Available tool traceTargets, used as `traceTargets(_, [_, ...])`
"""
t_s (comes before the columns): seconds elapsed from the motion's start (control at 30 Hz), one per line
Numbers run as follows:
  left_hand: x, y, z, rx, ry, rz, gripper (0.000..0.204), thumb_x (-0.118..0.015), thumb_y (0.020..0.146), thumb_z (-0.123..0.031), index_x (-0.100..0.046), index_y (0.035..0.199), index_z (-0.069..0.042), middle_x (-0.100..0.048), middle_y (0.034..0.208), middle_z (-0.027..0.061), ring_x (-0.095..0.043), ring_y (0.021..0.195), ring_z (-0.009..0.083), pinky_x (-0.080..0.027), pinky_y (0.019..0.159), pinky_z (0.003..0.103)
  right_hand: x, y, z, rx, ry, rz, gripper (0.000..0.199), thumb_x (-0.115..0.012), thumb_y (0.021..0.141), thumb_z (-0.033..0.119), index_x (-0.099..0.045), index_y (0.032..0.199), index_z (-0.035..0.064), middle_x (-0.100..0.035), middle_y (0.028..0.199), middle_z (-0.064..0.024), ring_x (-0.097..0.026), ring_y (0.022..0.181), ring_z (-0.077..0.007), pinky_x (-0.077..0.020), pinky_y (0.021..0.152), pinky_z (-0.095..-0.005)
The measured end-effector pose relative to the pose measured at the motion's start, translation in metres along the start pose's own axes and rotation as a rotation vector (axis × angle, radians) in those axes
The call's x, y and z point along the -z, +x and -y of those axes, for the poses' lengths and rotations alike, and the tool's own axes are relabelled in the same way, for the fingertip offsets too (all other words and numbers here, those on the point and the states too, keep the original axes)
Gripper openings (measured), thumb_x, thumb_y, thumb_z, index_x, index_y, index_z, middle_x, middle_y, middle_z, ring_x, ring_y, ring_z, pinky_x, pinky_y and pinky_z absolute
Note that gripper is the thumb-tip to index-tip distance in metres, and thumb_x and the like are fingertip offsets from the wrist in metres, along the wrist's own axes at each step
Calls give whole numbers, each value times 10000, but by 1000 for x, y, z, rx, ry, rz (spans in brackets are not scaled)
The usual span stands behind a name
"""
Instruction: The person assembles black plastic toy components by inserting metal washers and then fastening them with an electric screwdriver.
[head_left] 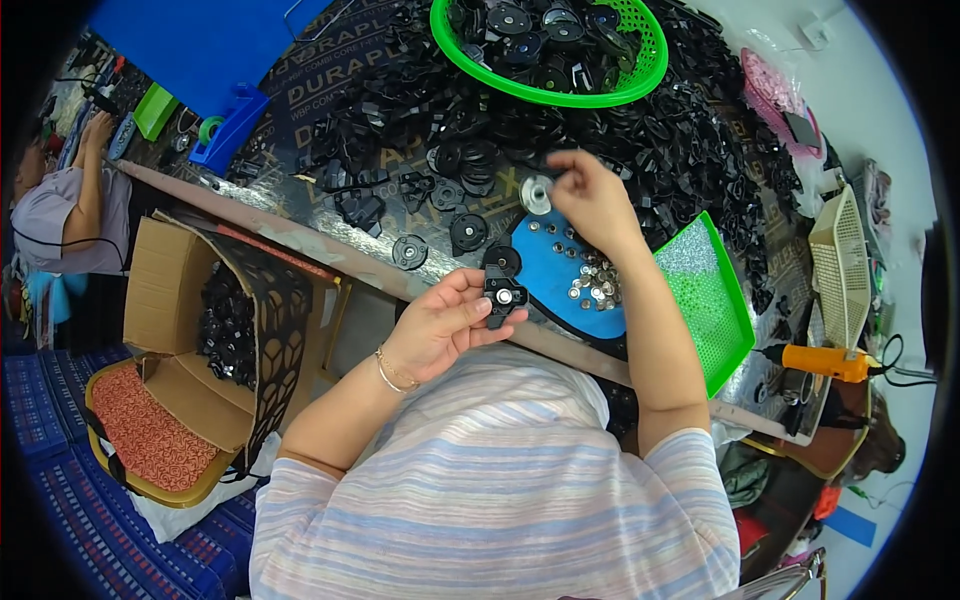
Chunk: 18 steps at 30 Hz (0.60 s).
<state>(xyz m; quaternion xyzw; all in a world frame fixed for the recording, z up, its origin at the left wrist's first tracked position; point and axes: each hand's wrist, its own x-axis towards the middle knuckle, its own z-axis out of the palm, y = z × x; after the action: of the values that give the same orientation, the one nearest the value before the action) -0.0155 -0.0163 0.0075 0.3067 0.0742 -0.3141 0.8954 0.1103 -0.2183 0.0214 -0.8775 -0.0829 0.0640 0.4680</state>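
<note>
My left hand (440, 325) is closed round a black plastic part (506, 298). A small round silver metal piece sits in the middle of that part. Farther off and to the right, my right hand (592, 200) has its fingers bent beside a shiny silver disc (537, 195), which it appears to pinch at the edge; the index finger sticks out to the left. Below that hand lies a blue mat (548, 268) with several small round metal pieces (598, 285) scattered on it. Round black discs (468, 232) lie on the table left of the mat.
Black plastic parts (400, 130) are heaped across the table. A green basket (550, 98) full of them stands at the back. To the right are a green tray (705, 300) and an orange-handled tool (825, 362). A box (165, 280) with black parts stands left; another person (75, 215) sits beyond.
</note>
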Motion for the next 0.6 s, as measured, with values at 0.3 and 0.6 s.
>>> traceTargets(0.3, [-3,14,7,53,16,4,230,-478,886,-49,-434,1112,-39,-551,1088,126,-562,1032,278,-514,836,351,11,-65,-2,60,-430,95,357,-715,658,178,-616,986,80,-564,978,-91,-593,724,-248,-479,651,-330])
traceTargets(0.6, [-5,13,13,48,37,-24,232,-475,886,-52,-436,1115,-49,-551,1101,134,-550,1053,303,-511,844,363,8,-68,-10,67,-431,163,452,-757,605,211,-607,1015,93,-562,1009,-87,-594,843,-276,-484,721,-358])
